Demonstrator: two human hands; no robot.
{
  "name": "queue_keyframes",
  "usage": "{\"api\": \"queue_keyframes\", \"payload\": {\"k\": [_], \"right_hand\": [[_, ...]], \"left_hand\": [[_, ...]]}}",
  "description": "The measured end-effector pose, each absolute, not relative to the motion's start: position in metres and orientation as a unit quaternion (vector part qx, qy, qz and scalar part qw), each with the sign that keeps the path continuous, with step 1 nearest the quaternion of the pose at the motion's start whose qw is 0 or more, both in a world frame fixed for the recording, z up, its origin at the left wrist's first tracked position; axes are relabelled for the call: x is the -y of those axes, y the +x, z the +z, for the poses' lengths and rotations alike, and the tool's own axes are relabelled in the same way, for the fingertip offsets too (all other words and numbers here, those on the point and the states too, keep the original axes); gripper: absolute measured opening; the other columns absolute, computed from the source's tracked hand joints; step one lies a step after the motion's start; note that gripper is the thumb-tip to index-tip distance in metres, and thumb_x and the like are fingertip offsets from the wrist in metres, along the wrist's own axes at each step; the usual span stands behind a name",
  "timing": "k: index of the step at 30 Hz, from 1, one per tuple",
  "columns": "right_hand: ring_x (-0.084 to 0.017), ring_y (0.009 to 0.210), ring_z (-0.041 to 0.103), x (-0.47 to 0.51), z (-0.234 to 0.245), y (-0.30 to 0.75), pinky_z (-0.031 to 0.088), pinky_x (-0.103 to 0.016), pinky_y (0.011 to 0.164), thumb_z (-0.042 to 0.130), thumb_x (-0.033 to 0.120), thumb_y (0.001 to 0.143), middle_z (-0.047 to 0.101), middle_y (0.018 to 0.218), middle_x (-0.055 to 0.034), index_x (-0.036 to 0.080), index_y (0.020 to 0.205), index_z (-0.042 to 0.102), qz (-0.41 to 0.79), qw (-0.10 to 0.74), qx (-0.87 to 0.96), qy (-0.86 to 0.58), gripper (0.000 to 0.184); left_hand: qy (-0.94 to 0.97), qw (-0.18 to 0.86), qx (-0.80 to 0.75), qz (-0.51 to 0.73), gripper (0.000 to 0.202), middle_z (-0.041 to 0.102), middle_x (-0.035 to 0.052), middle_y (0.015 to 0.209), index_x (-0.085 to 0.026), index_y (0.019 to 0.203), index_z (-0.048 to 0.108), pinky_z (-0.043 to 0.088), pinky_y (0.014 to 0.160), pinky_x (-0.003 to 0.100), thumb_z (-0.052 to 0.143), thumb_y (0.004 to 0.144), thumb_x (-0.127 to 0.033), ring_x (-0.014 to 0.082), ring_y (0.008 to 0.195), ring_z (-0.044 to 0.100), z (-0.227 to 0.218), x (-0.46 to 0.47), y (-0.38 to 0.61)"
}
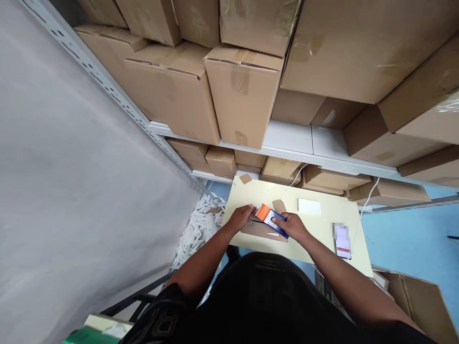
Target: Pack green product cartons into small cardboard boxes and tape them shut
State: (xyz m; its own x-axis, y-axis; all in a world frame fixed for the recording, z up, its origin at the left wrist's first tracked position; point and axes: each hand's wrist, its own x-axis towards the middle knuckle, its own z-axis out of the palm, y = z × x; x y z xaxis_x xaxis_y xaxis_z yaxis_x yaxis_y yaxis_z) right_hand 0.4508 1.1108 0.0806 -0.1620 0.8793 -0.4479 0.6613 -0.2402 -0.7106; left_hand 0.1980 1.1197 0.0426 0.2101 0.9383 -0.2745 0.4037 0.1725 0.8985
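My right hand is closed around a small, flat orange, white and blue box, its thumb lying across the front. The box is tilted, with its orange end towards my left hand. The fingers of that hand are pinched together right by the orange end; what they hold there is too small to make out. Beneath both hands a brown cardboard box with dark print lies on the pale yellow table.
On the table are a white box, a phone and cardboard scraps. Behind it, shelves hold many cartons. White paper strips pile up at the left, beside a wall. An open carton stands at lower right.
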Motion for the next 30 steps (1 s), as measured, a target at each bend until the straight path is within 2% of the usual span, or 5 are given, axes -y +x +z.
{"api": "queue_keyframes", "payload": {"k": [3,7,17,27,30], "right_hand": [[-0.016,0.061,0.058,-1.115,0.082,0.453,0.035,-0.026,0.055,0.064,0.072,0.079,0.064,0.062,0.0001,0.02,0.069,0.067,0.454,0.088,0.626,-0.628,0.053],[-0.017,0.063,0.061,-1.121,0.087,0.449,0.037,-0.026,0.056,0.064,0.074,0.08,0.067,0.065,-0.0007,0.021,0.073,0.07,0.444,0.047,0.647,-0.618,0.054],[-0.021,0.068,0.065,-1.142,0.117,0.445,0.036,-0.029,0.058,0.058,0.08,0.082,0.071,0.069,-0.0072,0.021,0.074,0.074,0.359,-0.114,0.703,-0.603,0.062],[-0.023,0.07,0.067,-1.133,0.109,0.462,0.037,-0.029,0.06,0.062,0.081,0.079,0.074,0.074,-0.0083,0.021,0.075,0.077,0.343,-0.116,0.702,-0.614,0.061],[-0.024,0.071,0.067,-1.134,0.107,0.459,0.037,-0.03,0.06,0.062,0.082,0.078,0.074,0.076,-0.009,0.022,0.077,0.078,0.342,-0.115,0.704,-0.612,0.062]], "left_hand": [[0.491,0.599,-0.563,0.289,0.045,0.061,-0.0001,0.062,-0.016,0.091,0.075,0.044,0.063,0.027,0.047,0.097,-0.051,0.0162,0.061,0.056,0.044,-1.118,0.202],[0.408,0.642,-0.563,0.324,0.029,0.068,0.0011,0.075,-0.016,0.091,0.074,0.043,0.06,0.024,0.06,0.087,-0.041,0.0127,0.06,0.055,0.033,-1.11,0.213],[0.452,0.425,-0.703,0.349,0.026,0.076,0.004,0.086,-0.019,0.093,0.074,0.052,0.082,0.031,0.052,0.091,-0.031,0.0203,0.084,0.069,0.006,-1.101,0.178],[0.501,0.389,-0.733,0.248,0.025,0.08,0.005,0.097,-0.021,0.095,0.077,0.054,0.091,0.033,0.054,0.094,-0.029,0.0227,0.098,0.073,-0.029,-1.088,0.177],[0.508,0.378,-0.741,0.224,0.029,0.079,0.0097,0.104,-0.018,0.114,0.075,0.054,0.094,0.038,0.058,0.093,-0.03,0.0263,0.103,0.073,-0.028,-1.093,0.183]]}}
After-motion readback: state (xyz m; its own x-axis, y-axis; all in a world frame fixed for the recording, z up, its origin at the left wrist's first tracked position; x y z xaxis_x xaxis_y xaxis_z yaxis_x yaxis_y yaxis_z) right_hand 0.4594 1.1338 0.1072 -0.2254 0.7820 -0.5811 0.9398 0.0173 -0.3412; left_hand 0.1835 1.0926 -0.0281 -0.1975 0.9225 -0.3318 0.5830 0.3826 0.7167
